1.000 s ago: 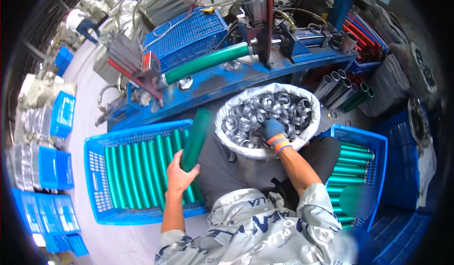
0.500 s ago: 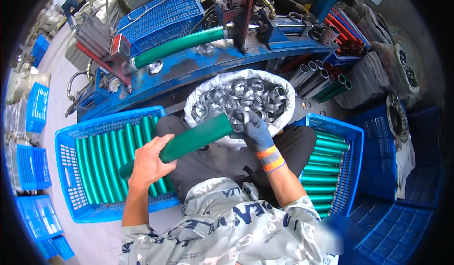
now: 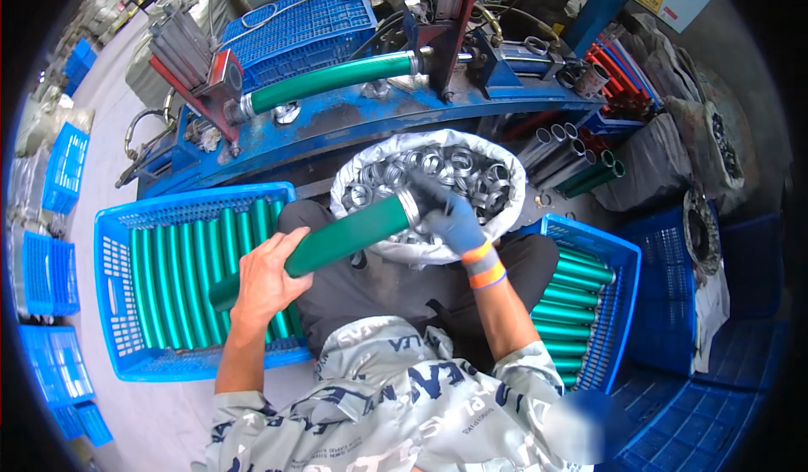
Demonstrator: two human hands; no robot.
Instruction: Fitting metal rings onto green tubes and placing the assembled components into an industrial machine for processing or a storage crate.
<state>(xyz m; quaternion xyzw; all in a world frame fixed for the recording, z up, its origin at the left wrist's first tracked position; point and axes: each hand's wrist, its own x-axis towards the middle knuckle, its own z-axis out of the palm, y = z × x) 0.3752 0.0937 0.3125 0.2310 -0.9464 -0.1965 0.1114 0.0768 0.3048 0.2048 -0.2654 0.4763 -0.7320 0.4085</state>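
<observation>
A green tube (image 3: pixel 353 236) lies slantwise over my lap, its upper end towards the right. My left hand (image 3: pixel 271 277) is closed around its middle. A silvery metal ring (image 3: pixel 409 206) sits at that upper end. Right beside the ring is my right hand (image 3: pixel 454 221), in a dark blue-grey glove with an orange-striped cuff. Its fingers reach up past the tube's end, but they are blurred, so their grip is unclear. Behind the hand, a white sack (image 3: pixel 515 173) with a rolled rim holds many loose metal rings (image 3: pixel 459 165).
Blue crates (image 3: pixel 114 282) (image 3: pixel 627 304) of green tubes flank me on the left and right. Across the front runs a blue machine bench (image 3: pixel 337 118) with another green tube (image 3: pixel 332 80) clamped in it. Metal and green tubes (image 3: pixel 560 152) lean beyond the right crate.
The metal ring, held off the tube's end by my right hand before, now sits on that end. The view has shifted slightly. My left hand keeps its hold.
</observation>
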